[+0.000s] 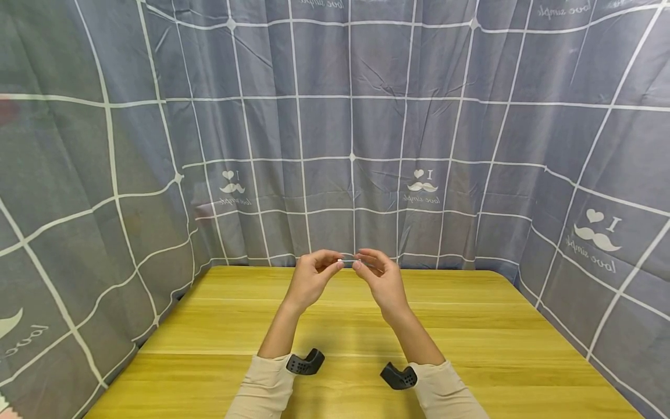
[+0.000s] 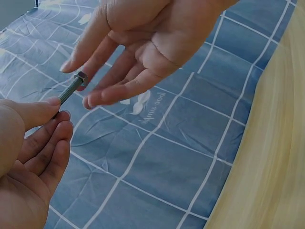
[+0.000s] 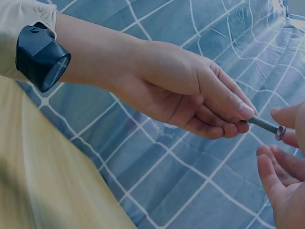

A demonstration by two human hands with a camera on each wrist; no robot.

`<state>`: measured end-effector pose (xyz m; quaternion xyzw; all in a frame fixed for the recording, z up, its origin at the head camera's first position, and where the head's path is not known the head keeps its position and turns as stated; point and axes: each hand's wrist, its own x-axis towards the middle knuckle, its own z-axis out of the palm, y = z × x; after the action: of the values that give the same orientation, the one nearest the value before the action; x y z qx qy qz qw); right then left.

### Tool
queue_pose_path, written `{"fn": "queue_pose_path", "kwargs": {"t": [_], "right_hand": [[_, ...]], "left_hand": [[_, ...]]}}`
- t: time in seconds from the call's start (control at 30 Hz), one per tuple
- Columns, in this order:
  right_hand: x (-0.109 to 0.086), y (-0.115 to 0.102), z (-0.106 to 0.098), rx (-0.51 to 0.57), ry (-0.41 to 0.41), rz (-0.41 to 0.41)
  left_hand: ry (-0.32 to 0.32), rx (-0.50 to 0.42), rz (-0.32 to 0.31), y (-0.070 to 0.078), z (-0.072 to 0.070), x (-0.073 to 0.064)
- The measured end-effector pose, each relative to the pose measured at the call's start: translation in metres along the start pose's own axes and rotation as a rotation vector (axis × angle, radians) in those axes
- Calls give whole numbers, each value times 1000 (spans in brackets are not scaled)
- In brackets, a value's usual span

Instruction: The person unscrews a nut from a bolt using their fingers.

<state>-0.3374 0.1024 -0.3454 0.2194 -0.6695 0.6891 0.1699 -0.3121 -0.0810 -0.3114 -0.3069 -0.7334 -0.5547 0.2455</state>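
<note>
Above the table's far part, my left hand (image 1: 310, 280) pinches a grey threaded bolt (image 2: 70, 91) between thumb and fingers. A hexagonal piece (image 2: 81, 77) sits at the bolt's exposed end, pointing toward my right hand (image 1: 386, 286). That hand has its thumb (image 3: 284, 116) and index finger spread around the hexagonal end, with a gap at the thumb in the left wrist view. Its other fingers are loosely bent. The bolt's other end is hidden inside the left fingers. From the head, the bolt (image 1: 349, 261) shows only as a thin bar between both hands.
A wooden table (image 1: 345, 337) extends below both hands. Grey curtains (image 1: 324, 128) with white grid lines surround it at the back and both sides. Black wrist devices (image 1: 306, 362) sit at the beige sleeves (image 1: 264, 384).
</note>
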Motion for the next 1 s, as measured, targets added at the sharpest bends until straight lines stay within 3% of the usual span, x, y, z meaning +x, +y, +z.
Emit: {"fn": "queue_pose_path", "kwargs": {"t": [0.7,1.0], "right_hand": [[0,-4,0,7,-6,-29],[1,-3,-1,76,-8,47]], "left_hand": [[3,18,7,1,-1,1],[0,14,3,1,0,1]]}}
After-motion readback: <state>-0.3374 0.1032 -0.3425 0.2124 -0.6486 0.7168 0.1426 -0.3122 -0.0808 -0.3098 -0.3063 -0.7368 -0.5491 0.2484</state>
